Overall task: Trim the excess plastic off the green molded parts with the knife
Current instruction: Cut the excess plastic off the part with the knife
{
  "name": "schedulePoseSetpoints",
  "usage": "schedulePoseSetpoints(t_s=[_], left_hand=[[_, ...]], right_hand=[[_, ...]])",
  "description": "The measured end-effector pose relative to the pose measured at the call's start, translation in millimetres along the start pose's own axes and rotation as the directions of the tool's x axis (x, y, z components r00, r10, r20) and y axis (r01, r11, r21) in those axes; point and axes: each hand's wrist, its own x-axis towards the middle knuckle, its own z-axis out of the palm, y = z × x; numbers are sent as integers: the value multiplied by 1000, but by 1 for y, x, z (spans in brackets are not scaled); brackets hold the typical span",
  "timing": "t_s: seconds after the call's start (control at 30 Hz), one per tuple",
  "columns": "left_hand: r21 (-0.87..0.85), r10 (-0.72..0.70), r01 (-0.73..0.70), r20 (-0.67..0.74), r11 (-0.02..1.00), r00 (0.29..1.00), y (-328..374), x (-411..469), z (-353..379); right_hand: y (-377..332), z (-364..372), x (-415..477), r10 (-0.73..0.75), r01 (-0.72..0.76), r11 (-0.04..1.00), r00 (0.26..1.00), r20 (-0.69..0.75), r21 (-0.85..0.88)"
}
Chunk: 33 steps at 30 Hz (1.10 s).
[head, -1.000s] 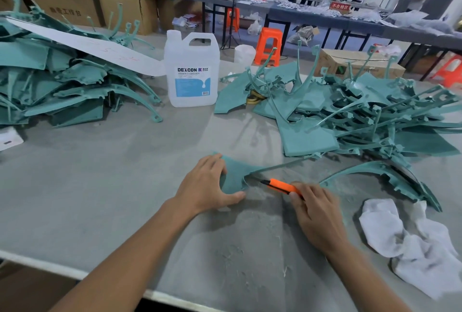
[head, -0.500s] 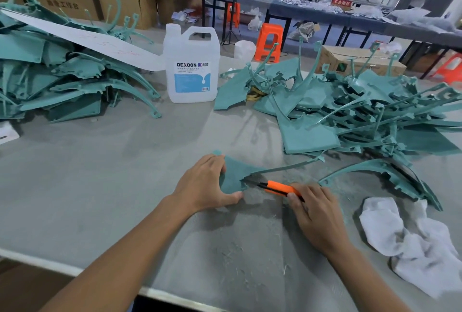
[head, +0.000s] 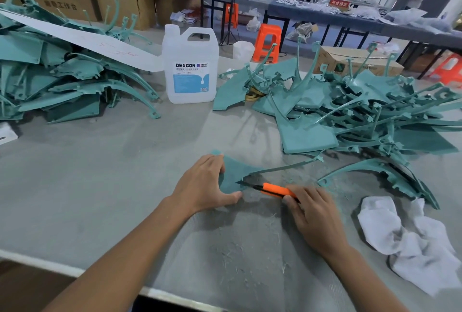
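Note:
A green molded part (head: 235, 174) lies flat on the grey table (head: 100, 186) in front of me, its thin curved arm reaching right. My left hand (head: 202, 184) grips its broad end, thumb along the near edge. My right hand (head: 312, 209) holds an orange utility knife (head: 275, 190), whose dark blade tip touches the part's near edge by the notch. Another green part (head: 375, 176) lies to the right.
Piles of green parts sit at the left (head: 62, 81) and the right (head: 362, 111). A white DEXCON jug (head: 191, 66) stands between them. White cloths (head: 412, 244) lie at the near right. Plastic shavings dot the table near its front edge.
The knife blade has slid left along the part's near edge toward my left thumb. My left hand has kept its hold on the part.

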Motion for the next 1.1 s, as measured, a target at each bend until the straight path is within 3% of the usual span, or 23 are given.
schedulePoseSetpoints(t_s=[0.13, 0.43, 0.63, 0.8, 0.9, 1.03, 1.1], left_hand=[[14, -18, 17, 12, 1000, 1000, 0, 0, 0], [84, -126, 128, -27, 988, 992, 14, -6, 14], [116, -114, 120, -55, 986, 992, 15, -9, 14], [135, -111, 120, -70, 984, 991, 15, -10, 15], [143, -117, 124, -56, 982, 992, 14, -9, 15], [152, -123, 131, -62, 980, 990, 16, -9, 16], [165, -121, 129, -58, 978, 991, 16, -9, 15]], right_hand=[[1, -1, 3, 111, -112, 994, 993, -30, -16], [-1, 0, -2, 37, -47, 995, 992, -118, -84], [-4, 1, -2, 30, -48, 993, 987, -158, -112], [-9, -6, -3, 4, -2, 1000, 999, -47, 31], [-7, -9, 2, 121, -121, 987, 993, 1, 110], [-10, -12, 0, 53, -60, 988, 998, 45, 145], [-10, -12, 0, 87, -90, 987, 996, 28, 135]])
